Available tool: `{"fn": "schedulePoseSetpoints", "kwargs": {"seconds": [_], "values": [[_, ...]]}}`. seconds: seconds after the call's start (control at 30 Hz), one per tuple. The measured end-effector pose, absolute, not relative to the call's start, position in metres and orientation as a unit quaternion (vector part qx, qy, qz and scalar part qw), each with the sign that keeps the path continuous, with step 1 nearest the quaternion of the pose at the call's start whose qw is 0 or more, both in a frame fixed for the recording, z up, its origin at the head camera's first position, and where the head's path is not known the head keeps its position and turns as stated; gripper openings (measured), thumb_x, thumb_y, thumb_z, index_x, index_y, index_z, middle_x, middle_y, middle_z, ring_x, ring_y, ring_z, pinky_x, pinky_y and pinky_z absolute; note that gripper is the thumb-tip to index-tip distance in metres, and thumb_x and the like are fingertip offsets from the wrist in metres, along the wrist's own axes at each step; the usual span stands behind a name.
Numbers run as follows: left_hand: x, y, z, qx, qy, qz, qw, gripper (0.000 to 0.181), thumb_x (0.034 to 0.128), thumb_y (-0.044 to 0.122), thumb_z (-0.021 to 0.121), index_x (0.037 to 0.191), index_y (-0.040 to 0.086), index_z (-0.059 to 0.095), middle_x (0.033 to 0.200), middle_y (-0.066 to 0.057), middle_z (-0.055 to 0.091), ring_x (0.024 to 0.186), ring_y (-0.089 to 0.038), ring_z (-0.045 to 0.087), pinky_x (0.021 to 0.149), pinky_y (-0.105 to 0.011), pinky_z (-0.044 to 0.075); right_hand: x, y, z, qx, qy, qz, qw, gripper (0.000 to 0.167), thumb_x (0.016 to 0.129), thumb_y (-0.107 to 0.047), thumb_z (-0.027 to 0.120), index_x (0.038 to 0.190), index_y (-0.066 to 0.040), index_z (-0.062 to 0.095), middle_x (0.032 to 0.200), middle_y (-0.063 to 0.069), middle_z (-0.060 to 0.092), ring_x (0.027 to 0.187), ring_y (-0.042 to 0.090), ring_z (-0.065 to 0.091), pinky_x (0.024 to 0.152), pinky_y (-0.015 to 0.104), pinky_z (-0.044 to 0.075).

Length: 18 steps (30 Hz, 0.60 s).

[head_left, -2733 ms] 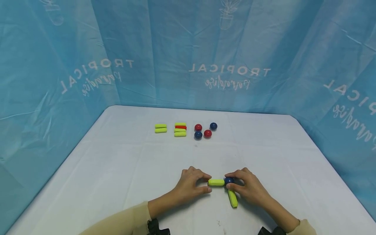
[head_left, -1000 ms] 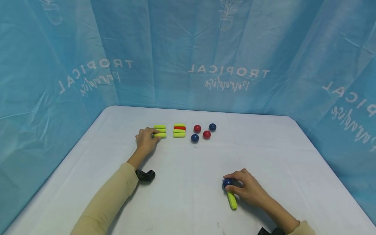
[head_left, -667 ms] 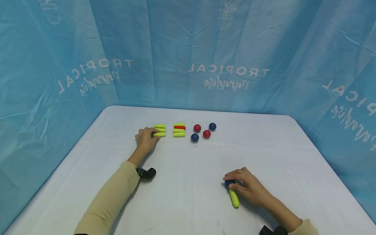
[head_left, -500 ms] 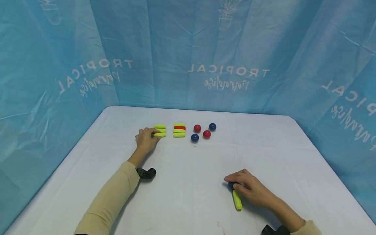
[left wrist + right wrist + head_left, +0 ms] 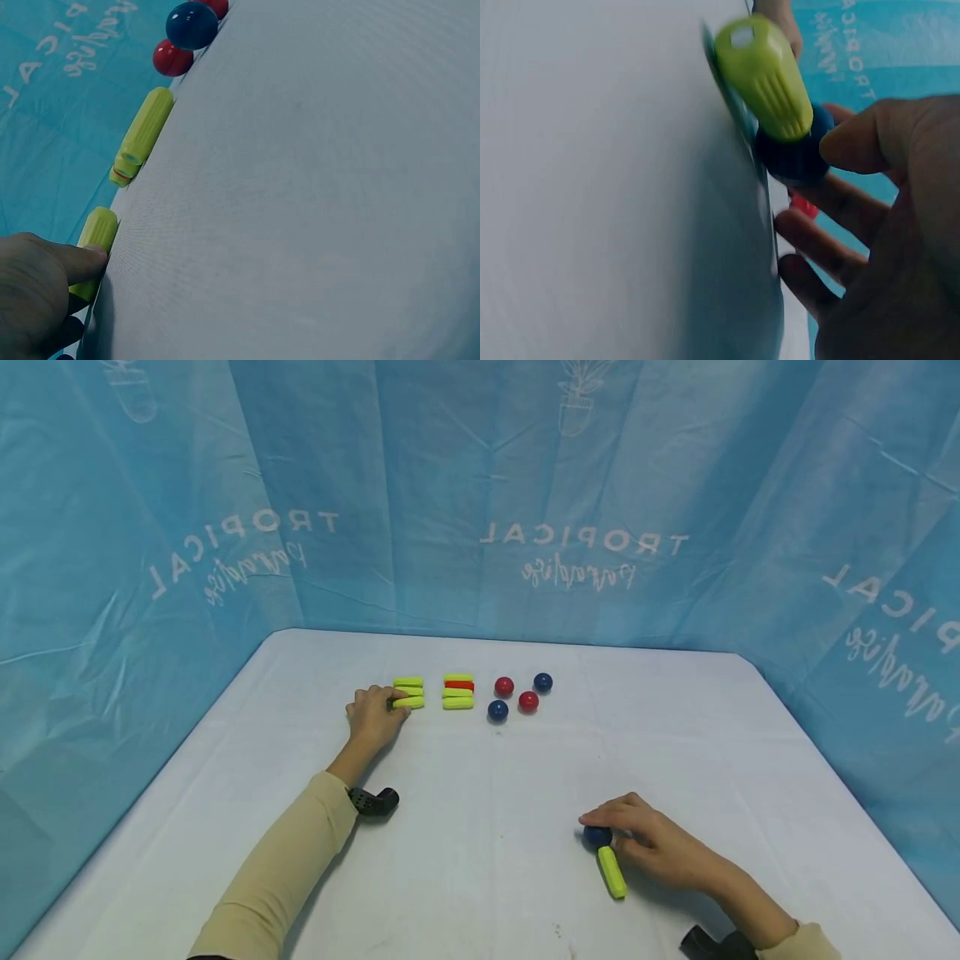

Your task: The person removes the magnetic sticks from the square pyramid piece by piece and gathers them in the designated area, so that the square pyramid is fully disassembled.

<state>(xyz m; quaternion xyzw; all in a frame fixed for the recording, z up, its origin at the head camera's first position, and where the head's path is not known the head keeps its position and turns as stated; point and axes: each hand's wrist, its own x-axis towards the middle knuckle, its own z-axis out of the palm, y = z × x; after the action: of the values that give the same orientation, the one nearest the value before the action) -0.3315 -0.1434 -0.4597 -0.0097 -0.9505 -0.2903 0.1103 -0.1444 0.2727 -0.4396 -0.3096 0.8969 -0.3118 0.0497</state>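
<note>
At the far left of the table, my left hand [image 5: 372, 718] pinches the near one of a small row of yellow-green sticks [image 5: 409, 702]. Its thumb lies along that ribbed stick [image 5: 99, 227] in the left wrist view. Lower right, my right hand [image 5: 660, 843] holds a dark blue ball [image 5: 597, 836] between thumb and fingers. A yellow-green stick [image 5: 612, 872] extends from this ball towards the near edge, its end with a small hole [image 5: 742, 36] facing the right wrist camera. The other right fingers are spread in the right wrist view.
A second row of sticks, yellow-green with one red stick [image 5: 459, 686], lies right of the left hand. Beyond it sit two red balls [image 5: 528, 702] and two blue balls [image 5: 498, 711]. Blue printed curtains [image 5: 450, 485] surround the white table [image 5: 420, 877].
My left hand has carried the side stick from the blue ball to the far-left row and stays there. The right hand has shifted slightly right and nearer with the ball and its stick.
</note>
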Motion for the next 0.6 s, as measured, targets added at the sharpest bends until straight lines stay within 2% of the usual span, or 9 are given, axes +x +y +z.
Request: {"fn": "schedulePoseSetpoints", "kwargs": {"seconds": [0.07,0.17,0.27,0.4,0.5,0.6], "values": [[-0.332,-0.143,-0.46,-0.009,-0.951,-0.29,0.11,0.028,0.0875,0.025,0.066,0.111,0.011,0.067,0.111,-0.015,0.059,0.11,-0.034,0.044,0.092,-0.051,0.028,-0.145,0.274,-0.438,-0.302,0.9,-0.308,0.064,0.054,0.087,0.004,0.053,0.129,-0.029,0.056,0.127,-0.012,0.059,0.112,0.005,0.046,0.091,0.024,0.046],[-0.332,-0.143,-0.46,-0.009,-0.951,-0.289,0.111,0.027,0.0873,0.025,0.066,0.111,0.011,0.067,0.111,-0.015,0.059,0.11,-0.033,0.043,0.092,-0.051,0.028,-0.147,0.275,-0.439,-0.298,0.902,-0.305,0.069,0.051,0.087,0.0,0.057,0.129,-0.03,0.056,0.127,-0.011,0.059,0.11,0.005,0.046,0.091,0.025,0.046],[-0.334,-0.143,-0.461,-0.008,-0.95,-0.289,0.113,0.027,0.087,0.024,0.066,0.111,0.012,0.067,0.111,-0.015,0.059,0.111,-0.033,0.043,0.093,-0.052,0.028,-0.148,0.274,-0.443,-0.287,0.908,-0.299,0.056,0.045,0.087,-0.011,0.064,0.127,-0.031,0.057,0.123,-0.013,0.058,0.107,0.003,0.045,0.089,0.025,0.046],[-0.333,-0.143,-0.461,-0.005,-0.947,-0.298,0.122,0.031,0.0863,0.026,0.066,0.113,0.011,0.066,0.112,-0.015,0.057,0.111,-0.033,0.041,0.092,-0.051,0.027,-0.147,0.271,-0.446,-0.277,0.915,-0.295,0.017,0.04,0.081,-0.024,0.073,0.118,-0.028,0.06,0.114,-0.013,0.057,0.103,0.002,0.047,0.087,0.027,0.047],[-0.327,-0.143,-0.462,0.004,-0.933,-0.327,0.148,0.037,0.0868,0.032,0.065,0.116,0.01,0.063,0.111,-0.014,0.056,0.109,-0.032,0.039,0.091,-0.05,0.026,-0.146,0.266,-0.448,-0.266,0.92,-0.289,-0.01,0.039,0.077,-0.033,0.076,0.112,-0.026,0.059,0.108,-0.013,0.056,0.099,0.003,0.049,0.085,0.029,0.047],[-0.315,-0.136,-0.461,-0.006,-0.908,-0.371,0.196,0.039,0.0885,0.036,0.062,0.115,0.008,0.063,0.108,-0.015,0.055,0.105,-0.032,0.038,0.089,-0.049,0.023,-0.145,0.262,-0.448,-0.254,0.926,-0.279,-0.024,0.045,0.075,-0.038,0.077,0.114,-0.027,0.059,0.105,-0.015,0.057,0.095,0.002,0.049,0.081,0.028,0.046]]}}
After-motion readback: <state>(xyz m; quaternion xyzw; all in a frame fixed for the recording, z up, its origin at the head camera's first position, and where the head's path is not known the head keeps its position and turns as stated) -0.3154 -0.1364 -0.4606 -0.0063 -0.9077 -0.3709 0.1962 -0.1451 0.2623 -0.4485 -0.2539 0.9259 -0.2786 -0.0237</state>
